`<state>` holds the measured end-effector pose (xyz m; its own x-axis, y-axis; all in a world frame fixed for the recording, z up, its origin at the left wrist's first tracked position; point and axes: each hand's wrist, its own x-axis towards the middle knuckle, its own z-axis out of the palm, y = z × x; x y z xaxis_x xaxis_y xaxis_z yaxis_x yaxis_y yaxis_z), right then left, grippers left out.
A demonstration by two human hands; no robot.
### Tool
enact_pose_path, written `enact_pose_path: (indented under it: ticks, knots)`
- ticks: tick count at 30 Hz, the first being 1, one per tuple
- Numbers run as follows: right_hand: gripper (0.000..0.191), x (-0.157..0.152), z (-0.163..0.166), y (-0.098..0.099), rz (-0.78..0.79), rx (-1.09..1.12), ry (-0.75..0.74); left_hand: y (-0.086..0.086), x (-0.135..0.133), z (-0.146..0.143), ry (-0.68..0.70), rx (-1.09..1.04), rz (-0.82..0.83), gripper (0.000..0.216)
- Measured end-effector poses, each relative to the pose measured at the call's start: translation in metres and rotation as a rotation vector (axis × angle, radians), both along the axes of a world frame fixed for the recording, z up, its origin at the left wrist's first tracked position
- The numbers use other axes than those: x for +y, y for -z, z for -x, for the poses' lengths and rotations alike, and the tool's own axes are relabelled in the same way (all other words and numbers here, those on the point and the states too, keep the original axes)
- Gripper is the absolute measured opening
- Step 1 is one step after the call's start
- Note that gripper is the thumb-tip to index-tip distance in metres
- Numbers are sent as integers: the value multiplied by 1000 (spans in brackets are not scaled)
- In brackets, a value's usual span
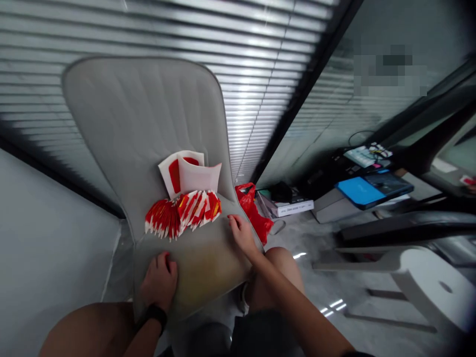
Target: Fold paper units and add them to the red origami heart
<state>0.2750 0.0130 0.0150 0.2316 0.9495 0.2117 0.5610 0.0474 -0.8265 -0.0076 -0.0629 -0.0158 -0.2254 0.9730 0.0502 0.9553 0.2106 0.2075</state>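
Note:
On the grey chair (111,104), a row of folded red-and-white paper pieces (182,213) lies across the seat, packed side by side and fanned at the left end. Behind it, two white paper sheets or pockets with red patches (199,174) lean against the backrest. My left hand (159,278), with a black band at its wrist, rests at the seat's front left, fingers curled and nothing visible in them. To the right of the paper row, my right hand (241,233) is at the seat's right side, its fingers loosely closed with no object showing. Neither hand touches the paper.
A red plastic bag (255,210) sits on the floor right of the chair, beside a white box (293,207). Farther right are a blue folder (360,192) and a white stool (431,282). Window blinds (253,74) stand behind the chair, and a pale wall (48,238) is at left.

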Motion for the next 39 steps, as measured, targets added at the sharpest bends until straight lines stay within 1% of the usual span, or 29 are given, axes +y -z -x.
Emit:
enact_pose_path:
  ticks: [2,5,7,9,10,12,15,17,19,23,28,31,34,37,39]
  knots:
    - [29,17,-3,-32,-45,-62,-72,0,-1,2,14,-48,-21,28]
    - [33,60,1,-95,-112,-188,-119,3,-3,7,69,-147,-111,27]
    - [44,88,8,-136,-159,-493,-169,6,-4,10,82,-214,-189,28]
    - [53,109,17,-170,-180,-759,-212,8,-5,12,85,-271,-234,29]
    - [55,117,22,-184,-166,-864,-222,9,-6,12,92,-295,-246,30]
    - [55,128,34,-203,-79,-1033,-245,7,-6,12,107,-337,-258,30]
    - [44,139,51,-216,79,-1165,-289,5,-6,12,107,-380,-288,28]
    - [30,145,61,-220,146,-1199,-313,3,-7,12,100,-381,-299,27]
    - [21,149,68,-222,192,-1233,-324,3,-8,12,96,-369,-301,26]
    - [22,153,74,-226,230,-1300,-331,4,-8,11,97,-359,-301,23]
    - [26,158,68,-232,254,-1328,-335,3,-7,10,102,-333,-267,22]
    - [30,163,64,-235,200,-1328,-307,3,-6,8,98,-303,-216,22]
    - [29,170,58,-236,113,-1274,-294,5,-5,6,67,-258,-169,22]
    - [25,181,43,-237,-42,-1212,-398,8,-3,5,63,-221,-124,24]
    - [23,191,28,-240,-182,-1121,-397,10,-2,4,70,-195,-89,24]
